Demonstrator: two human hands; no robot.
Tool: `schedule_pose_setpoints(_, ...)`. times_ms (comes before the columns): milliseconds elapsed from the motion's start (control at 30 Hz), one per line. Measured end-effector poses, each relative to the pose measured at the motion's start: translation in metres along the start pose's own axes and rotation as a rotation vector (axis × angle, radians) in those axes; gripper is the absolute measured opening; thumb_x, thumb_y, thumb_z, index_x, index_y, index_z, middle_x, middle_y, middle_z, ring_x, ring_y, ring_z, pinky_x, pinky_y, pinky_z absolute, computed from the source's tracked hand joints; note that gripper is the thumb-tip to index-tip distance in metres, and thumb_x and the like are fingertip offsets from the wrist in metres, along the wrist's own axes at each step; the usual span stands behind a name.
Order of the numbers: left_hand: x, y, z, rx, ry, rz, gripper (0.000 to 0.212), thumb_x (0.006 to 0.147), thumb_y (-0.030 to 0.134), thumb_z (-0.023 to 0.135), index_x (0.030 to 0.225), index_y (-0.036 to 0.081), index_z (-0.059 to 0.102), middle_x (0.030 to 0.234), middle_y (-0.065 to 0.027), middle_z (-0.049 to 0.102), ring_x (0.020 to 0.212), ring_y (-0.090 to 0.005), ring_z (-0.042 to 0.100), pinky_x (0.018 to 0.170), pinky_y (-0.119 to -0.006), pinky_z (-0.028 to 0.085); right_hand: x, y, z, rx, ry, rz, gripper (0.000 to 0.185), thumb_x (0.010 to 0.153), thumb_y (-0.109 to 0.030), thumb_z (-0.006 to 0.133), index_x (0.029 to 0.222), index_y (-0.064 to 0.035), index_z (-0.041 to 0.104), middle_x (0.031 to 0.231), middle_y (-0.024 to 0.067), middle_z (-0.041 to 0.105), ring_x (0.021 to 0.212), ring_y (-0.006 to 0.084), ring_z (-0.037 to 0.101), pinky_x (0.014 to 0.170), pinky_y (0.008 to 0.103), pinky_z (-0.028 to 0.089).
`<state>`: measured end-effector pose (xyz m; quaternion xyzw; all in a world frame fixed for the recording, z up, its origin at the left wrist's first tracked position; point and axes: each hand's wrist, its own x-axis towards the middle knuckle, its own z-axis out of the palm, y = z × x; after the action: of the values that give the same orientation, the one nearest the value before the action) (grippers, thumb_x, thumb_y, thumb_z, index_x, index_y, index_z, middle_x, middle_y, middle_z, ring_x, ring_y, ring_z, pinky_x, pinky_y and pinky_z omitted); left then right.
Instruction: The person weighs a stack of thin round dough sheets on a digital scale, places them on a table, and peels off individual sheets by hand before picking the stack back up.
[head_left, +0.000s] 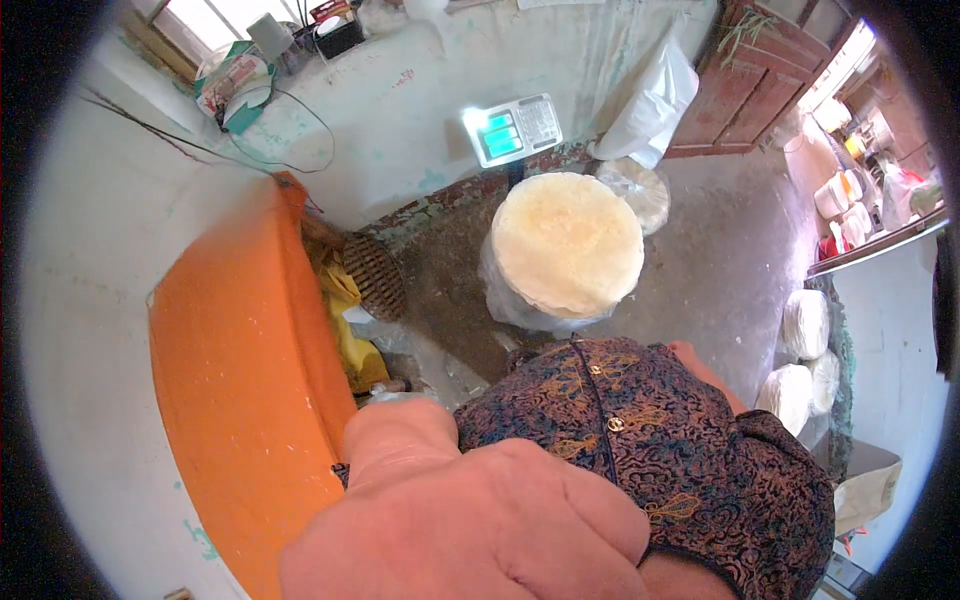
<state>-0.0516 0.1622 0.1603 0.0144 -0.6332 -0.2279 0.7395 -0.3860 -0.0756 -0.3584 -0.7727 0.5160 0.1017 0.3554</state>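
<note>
My left hand (465, 525) is raised close to the camera, its back large at the bottom of the view. Its fingers curl away, so whatever lies inside them is hidden. Of my right arm, a bare stretch (707, 381) shows beyond my patterned, buttoned top (615, 405); most of that hand is hidden. Before me stands a tall stack of round, pale flatbread-like sheets (568, 244), with clear plastic bunched around its base. Behind it, an electronic scale display (514, 129) glows on a dark post. A plastic-wrapped round stack (637, 196) rests on the floor beside it.
An orange-covered piece of furniture (240, 360) runs along the left, near a woven item (373, 277). White plastic sheeting (652, 97) leans by a reddish-brown door (757, 82). Several wrapped round bundles (806, 324) and a cardboard box (866, 487) line the right wall.
</note>
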Motion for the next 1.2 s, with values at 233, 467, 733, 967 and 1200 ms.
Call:
schedule_pose_setpoints(233, 0.007, -0.005, 0.001, 0.041, 0.010, -0.001, 0.006, 0.079, 0.011, 0.047, 0.080, 0.006, 0.051, 0.062, -0.0076, 0.048, 0.045, -0.0153, 0.040, 0.043, -0.029, 0.034, 0.008, 0.001, 0.004, 0.032, 0.044, -0.182, 0.038, 0.078, -0.037, 0.054, 0.086, -0.0013, 0.061, 0.075, 0.0184, 0.061, 0.072, 0.0320, 0.058, 0.068, 0.0401, 0.045)
schedule_pose_setpoints(467, 0.011, -0.011, -0.005, 0.069, 0.027, -0.013, 0.003, 0.077, 0.008, 0.047, 0.079, 0.008, 0.050, 0.060, -0.0055, 0.046, 0.043, -0.0141, 0.038, 0.041, -0.028, 0.032, 0.001, -0.027, -0.010, 0.112, -0.069, 0.019, 0.036, 0.078, -0.037, 0.056, 0.086, -0.0023, 0.062, 0.070, 0.0135, 0.060, 0.062, 0.0233, 0.056, 0.059, 0.0370, 0.044)
schedule_pose_setpoints(733, 0.007, -0.017, -0.022, 0.122, 0.159, -0.020, 0.006, 0.075, 0.005, 0.047, 0.077, 0.010, 0.048, 0.058, -0.0030, 0.044, 0.041, -0.0128, 0.035, 0.039, -0.027, 0.029, 0.002, -0.024, 0.000, 0.190, -0.053, 0.083, 0.036, 0.078, -0.036, 0.057, 0.085, -0.0009, 0.062, 0.069, 0.0127, 0.060, 0.061, 0.0210, 0.057, 0.058, 0.0370, 0.045)
schedule_pose_setpoints(967, -0.064, -0.052, -0.111, 0.443, 0.635, -0.709, 0.023, 0.085, 0.010, 0.049, 0.103, -0.003, 0.054, 0.075, -0.0070, 0.057, 0.060, -0.0114, 0.051, 0.057, -0.022, 0.042, 0.001, -0.021, 0.007, 0.142, -0.026, 0.030, 0.040, 0.075, -0.038, 0.052, 0.069, 0.0003, 0.058, 0.066, 0.0132, 0.058, 0.057, 0.0189, 0.054, 0.053, 0.0375, 0.043)
schedule_pose_setpoints(1200, -0.320, -0.114, -0.209, 0.399, 1.362, -1.582, 0.034, 0.079, 0.036, 0.062, 0.098, 0.010, 0.050, 0.084, -0.0019, 0.051, 0.075, -0.0157, 0.052, 0.058, -0.032, 0.044, 0.036, -0.067, -0.040, 0.716, 0.061, 0.330, 0.035, 0.080, -0.036, 0.058, 0.095, -0.0051, 0.055, 0.075, 0.0028, 0.054, 0.063, 0.0115, 0.053, 0.045, 0.0243, 0.040)
